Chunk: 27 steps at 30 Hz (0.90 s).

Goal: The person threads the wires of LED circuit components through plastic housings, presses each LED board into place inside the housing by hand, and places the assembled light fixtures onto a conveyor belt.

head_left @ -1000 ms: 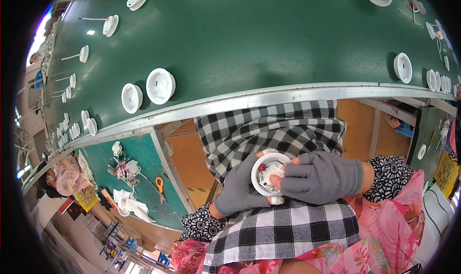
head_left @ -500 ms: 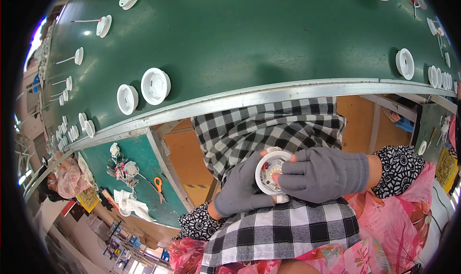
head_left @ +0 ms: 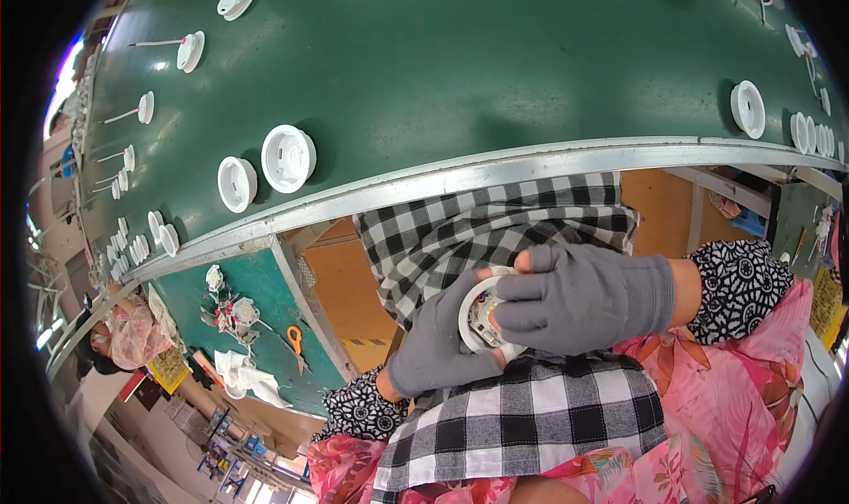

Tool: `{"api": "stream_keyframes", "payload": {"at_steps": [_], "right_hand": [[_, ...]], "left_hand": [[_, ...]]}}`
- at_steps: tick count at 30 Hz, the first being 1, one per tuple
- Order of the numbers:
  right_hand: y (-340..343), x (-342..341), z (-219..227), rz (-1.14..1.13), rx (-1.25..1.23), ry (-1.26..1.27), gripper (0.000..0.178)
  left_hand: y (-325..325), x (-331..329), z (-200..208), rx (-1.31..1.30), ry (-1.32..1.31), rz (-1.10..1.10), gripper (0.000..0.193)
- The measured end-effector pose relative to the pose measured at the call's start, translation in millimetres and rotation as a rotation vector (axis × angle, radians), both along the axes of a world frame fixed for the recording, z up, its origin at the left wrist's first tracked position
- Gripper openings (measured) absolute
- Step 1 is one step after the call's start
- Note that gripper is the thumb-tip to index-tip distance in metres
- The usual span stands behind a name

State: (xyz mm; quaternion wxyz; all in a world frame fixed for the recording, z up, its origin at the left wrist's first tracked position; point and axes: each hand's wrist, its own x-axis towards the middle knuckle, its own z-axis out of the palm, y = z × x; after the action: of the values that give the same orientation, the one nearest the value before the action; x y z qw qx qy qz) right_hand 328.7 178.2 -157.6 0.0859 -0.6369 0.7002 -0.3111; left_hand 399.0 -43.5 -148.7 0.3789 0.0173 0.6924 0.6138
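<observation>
One round white part (head_left: 482,314) sits over the lap, below the desk's (head_left: 460,71) near edge, in both gloved hands. The left hand (head_left: 438,349) cups it from beneath, its grip closed on it; the right hand (head_left: 584,296) curls over, fingertips pinching its rim. Two white discs (head_left: 265,168) lie by the desk's near left edge.

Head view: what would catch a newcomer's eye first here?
Low in the middle, two grey-gloved hands, the left hand and the right hand, close around a round white part held over a black-and-white checked cloth on the lap. Above them, a wide green belt fills the top, with white round housings lying near its metal edge.
</observation>
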Motion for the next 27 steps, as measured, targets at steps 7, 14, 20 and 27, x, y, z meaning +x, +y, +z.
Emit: {"api": "stream_keyframes", "payload": {"at_steps": [7,14,20,27], "right_hand": [[5.3,-31.8,13.3,-0.266,0.085,-0.727,0.029],[-1.4,4.4,-2.4,-0.410,0.511,-1.621,0.045],[-5.2,16.2,-10.2,-0.502,0.496,-1.663,0.046],[-7.1,20.1,-10.8,-0.546,0.475,-1.677,0.047]], "left_hand": [[-7.7,-4.0,-1.3,0.047,-0.004,-0.016,0.080],[-0.1,1.4,-4.4,0.002,0.090,-0.018,0.079],[-1.5,5.5,-12.1,0.123,-0.147,0.014,0.076],[-2.9,4.9,-17.2,0.197,-0.229,0.021,0.072]]}}
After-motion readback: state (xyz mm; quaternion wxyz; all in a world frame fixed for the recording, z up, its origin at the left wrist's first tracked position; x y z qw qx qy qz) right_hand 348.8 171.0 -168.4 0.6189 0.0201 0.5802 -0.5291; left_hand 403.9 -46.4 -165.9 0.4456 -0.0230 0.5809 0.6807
